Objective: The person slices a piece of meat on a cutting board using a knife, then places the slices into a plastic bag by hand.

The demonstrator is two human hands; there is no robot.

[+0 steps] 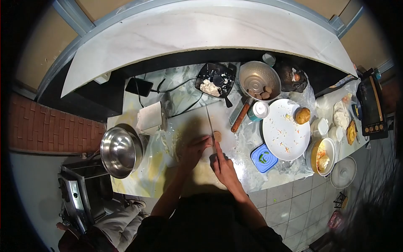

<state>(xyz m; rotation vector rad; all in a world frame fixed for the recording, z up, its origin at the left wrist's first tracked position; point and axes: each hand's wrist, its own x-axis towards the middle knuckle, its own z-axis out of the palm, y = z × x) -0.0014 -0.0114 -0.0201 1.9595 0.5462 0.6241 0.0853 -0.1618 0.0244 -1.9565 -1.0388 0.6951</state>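
Note:
My right hand [223, 168] grips a knife [211, 120], its long thin blade pointing away from me over a pale cutting board [191, 122]. Just right of the blade lies a round brown slice [217, 136], which looks like sausage. My left hand [194, 150] is closed close to the left side of the blade, fingertips drawn together on the board. What those fingertips hold is too small and shaded to make out. Pale shreds are scattered on the board left of my left hand.
A steel bowl [120, 152] stands left. Behind are a phone [139, 87], a black dish [216, 80] and a pan [257, 75] with brown pieces. To the right are a white plate [283, 136] with a potato [302, 115], a blue lid [263, 158] and a tub [323, 156].

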